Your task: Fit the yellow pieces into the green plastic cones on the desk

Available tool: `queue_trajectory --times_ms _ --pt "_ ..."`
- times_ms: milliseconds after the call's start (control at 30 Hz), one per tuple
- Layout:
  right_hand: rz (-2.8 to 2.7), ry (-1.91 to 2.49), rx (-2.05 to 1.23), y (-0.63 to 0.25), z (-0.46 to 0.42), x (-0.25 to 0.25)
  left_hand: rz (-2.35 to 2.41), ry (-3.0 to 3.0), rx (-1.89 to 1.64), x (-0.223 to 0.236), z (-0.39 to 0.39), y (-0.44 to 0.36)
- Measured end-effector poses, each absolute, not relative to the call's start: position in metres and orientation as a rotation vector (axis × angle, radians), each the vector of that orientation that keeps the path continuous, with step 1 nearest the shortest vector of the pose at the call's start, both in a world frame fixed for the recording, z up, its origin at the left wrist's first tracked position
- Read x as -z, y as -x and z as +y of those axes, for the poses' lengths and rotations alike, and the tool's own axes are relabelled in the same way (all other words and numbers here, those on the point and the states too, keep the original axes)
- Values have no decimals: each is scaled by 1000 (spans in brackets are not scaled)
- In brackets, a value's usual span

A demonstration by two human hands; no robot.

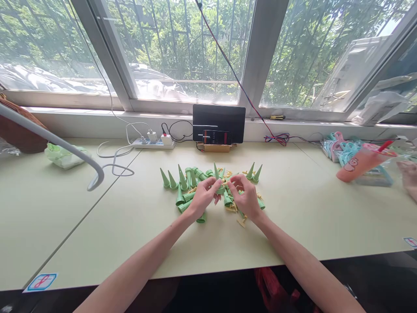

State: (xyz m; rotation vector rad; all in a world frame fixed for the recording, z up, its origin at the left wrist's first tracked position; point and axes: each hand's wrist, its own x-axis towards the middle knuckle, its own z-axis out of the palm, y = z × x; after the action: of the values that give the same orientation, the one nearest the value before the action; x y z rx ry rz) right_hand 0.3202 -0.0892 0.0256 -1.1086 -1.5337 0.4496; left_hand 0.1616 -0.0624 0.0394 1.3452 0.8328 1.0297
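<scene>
Midway between the front and back edges of the table (pixel 309 208), the head view shows our left hand (pixel 206 193) curled on a green spike (pixel 220 190), partly hidden, while our right hand (pixel 246 195) pinches what seems a small yellow peg (pixel 224 183) just beside it. We judge both light, stiff, smooth plastic: better held by the wide collar; the thin peg might snap. At the front edge, far left, a label (pixel 41 282) bears a red mark we cannot read; the phone (pixel 217 137) shows digits too small to trust.
</scene>
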Motion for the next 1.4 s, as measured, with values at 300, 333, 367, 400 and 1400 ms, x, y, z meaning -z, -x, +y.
queue_trajectory --times_ms 300,333,367,400,1400 --pt "-1523 1133 -432 -321 -88 -25 813 -1466 -996 -40 -62 -159" --pt "-1524 1134 -431 -321 -88 -25 810 -1482 -1004 -38 -61 -158" --pt "-1525 1136 -429 -320 -88 -25 807 -1498 -1013 -36 -60 -158" --pt "-1527 1137 -428 -320 -88 -25 804 -1514 -1021 -35 -59 -158" --pt "-1560 1146 -435 -321 -86 -24 847 -1618 -998 -31 -59 -158"
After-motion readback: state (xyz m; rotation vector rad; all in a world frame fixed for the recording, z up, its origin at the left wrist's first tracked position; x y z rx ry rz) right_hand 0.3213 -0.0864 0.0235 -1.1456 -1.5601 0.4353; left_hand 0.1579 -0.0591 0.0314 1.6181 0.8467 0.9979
